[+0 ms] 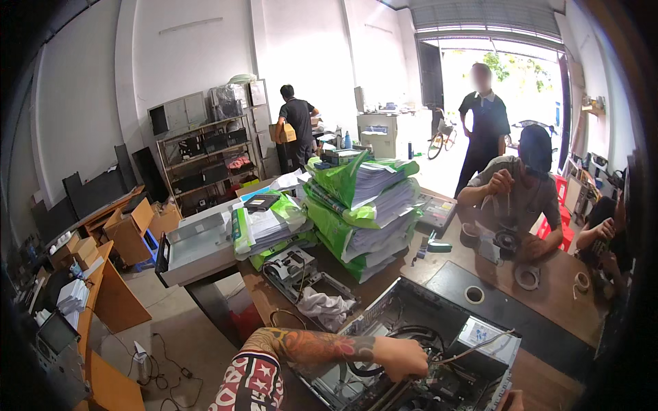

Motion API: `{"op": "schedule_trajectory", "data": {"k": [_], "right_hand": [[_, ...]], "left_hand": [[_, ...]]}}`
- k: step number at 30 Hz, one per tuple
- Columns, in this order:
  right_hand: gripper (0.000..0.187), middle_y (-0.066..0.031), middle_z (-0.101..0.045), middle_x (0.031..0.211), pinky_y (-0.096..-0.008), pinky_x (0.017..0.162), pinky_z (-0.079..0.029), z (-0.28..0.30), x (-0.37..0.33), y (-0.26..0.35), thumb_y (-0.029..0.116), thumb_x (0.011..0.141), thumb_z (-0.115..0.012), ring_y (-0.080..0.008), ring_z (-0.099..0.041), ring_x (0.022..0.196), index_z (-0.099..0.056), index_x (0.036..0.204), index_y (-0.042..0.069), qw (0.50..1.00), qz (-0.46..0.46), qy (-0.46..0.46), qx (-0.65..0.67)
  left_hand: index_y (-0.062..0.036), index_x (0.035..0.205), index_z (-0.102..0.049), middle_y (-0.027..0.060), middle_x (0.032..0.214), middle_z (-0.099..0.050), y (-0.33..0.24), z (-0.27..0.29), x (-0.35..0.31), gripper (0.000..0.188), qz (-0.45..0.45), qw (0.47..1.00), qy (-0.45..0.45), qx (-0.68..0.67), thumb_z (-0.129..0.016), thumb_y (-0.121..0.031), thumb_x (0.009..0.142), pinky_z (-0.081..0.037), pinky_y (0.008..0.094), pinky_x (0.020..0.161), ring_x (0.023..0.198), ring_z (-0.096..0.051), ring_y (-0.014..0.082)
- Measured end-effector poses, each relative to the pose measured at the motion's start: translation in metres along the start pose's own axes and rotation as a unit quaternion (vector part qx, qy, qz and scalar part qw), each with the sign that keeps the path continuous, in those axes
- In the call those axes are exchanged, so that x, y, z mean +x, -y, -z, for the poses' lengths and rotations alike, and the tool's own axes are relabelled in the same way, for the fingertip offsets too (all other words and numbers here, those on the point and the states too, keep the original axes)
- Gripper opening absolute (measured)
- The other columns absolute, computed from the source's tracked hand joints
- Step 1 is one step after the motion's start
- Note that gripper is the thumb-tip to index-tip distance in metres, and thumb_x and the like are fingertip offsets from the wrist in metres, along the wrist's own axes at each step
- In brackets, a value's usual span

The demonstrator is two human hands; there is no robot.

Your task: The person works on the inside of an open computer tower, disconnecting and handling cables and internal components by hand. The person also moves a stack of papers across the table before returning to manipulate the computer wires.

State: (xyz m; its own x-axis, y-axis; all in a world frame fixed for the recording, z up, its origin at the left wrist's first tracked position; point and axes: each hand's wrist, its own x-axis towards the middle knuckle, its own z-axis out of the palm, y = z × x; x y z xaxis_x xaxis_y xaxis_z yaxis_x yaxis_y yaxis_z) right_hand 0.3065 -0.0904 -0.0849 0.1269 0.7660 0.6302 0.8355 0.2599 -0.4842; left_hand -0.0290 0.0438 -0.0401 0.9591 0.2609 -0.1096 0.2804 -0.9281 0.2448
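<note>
An opened desktop computer case [404, 284] lies on the table in front of me, its boards and cables exposed. My left hand [401, 357] reaches into the middle of it, fingers closed and pointing down; what they hold, if anything, is hidden. Near the fingers a thin grey cable [476, 348] stretches toward a silver power supply [478, 333] at the case's right side. Black cables [418, 330] loop just beyond the hand. Only a small part of my right hand [509, 401] shows, at the case's lower right edge; its grip is hidden.
Stacked papers in green wrappers [363, 212] rise behind the case. Left of it are a metal drive frame [291, 270] and a crumpled white cloth [327, 308]. A tape roll [473, 294] and pliers [439, 245] lie beyond. Across the table a seated person [514, 192] handles a small device.
</note>
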Motion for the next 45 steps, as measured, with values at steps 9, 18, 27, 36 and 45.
{"op": "schedule_trajectory", "data": {"k": [9,18,27,36,45], "right_hand": [[0.010,-0.0154,-0.069,0.079,-0.0406,0.060,-0.053,0.001,-0.007,-0.015,0.014,0.091,-0.064,-0.0333,-0.068,0.069,-0.067,0.095,0.005,0.999,-0.032,0.010,0.036],[0.016,-0.0200,-0.069,0.082,-0.0407,0.067,-0.053,0.001,-0.008,-0.001,0.014,0.092,-0.062,-0.0335,-0.068,0.074,-0.067,0.103,0.004,0.993,-0.108,0.015,0.037],[0.014,-0.0207,-0.067,0.080,-0.0410,0.065,-0.051,0.000,-0.007,0.000,0.011,0.093,-0.059,-0.0336,-0.067,0.071,-0.066,0.102,0.002,0.995,-0.093,0.010,0.034],[0.014,-0.0218,-0.066,0.079,-0.0425,0.064,-0.051,-0.001,-0.005,0.000,0.013,0.095,-0.059,-0.0371,-0.066,0.070,-0.067,0.100,0.003,0.996,-0.080,0.008,0.029],[0.013,-0.0224,-0.066,0.080,-0.0427,0.065,-0.051,0.002,-0.004,0.000,0.012,0.094,-0.059,-0.0395,-0.065,0.071,-0.067,0.101,0.004,0.998,-0.068,0.010,0.011]], "left_hand": [[0.0007,0.073,-0.062,0.0179,0.067,-0.062,-0.008,-0.009,0.009,0.023,-0.024,0.998,-0.052,0.040,-0.070,-0.016,0.059,-0.045,0.0494,0.058,0.069,-0.063,0.0414],[-0.0006,0.069,-0.063,0.0165,0.063,-0.062,-0.010,-0.014,0.012,0.022,-0.042,0.996,-0.057,0.055,-0.069,-0.018,0.057,-0.047,0.0475,0.057,0.066,-0.064,0.0390],[0.0001,0.077,-0.060,0.0155,0.066,-0.061,-0.011,-0.003,0.010,0.033,-0.055,0.998,0.001,0.039,-0.071,-0.013,0.050,-0.043,0.0474,0.060,0.071,-0.063,0.0398],[-0.0008,0.088,-0.064,0.0131,0.067,-0.062,-0.006,-0.011,0.011,0.040,-0.063,0.997,-0.015,0.049,-0.071,-0.012,0.051,-0.045,0.0469,0.059,0.073,-0.065,0.0377],[-0.0024,0.095,-0.060,0.0127,0.077,-0.064,-0.010,-0.009,0.012,0.045,-0.060,0.997,0.011,0.050,-0.073,-0.012,0.053,-0.044,0.0450,0.068,0.082,-0.065,0.0353]]}}
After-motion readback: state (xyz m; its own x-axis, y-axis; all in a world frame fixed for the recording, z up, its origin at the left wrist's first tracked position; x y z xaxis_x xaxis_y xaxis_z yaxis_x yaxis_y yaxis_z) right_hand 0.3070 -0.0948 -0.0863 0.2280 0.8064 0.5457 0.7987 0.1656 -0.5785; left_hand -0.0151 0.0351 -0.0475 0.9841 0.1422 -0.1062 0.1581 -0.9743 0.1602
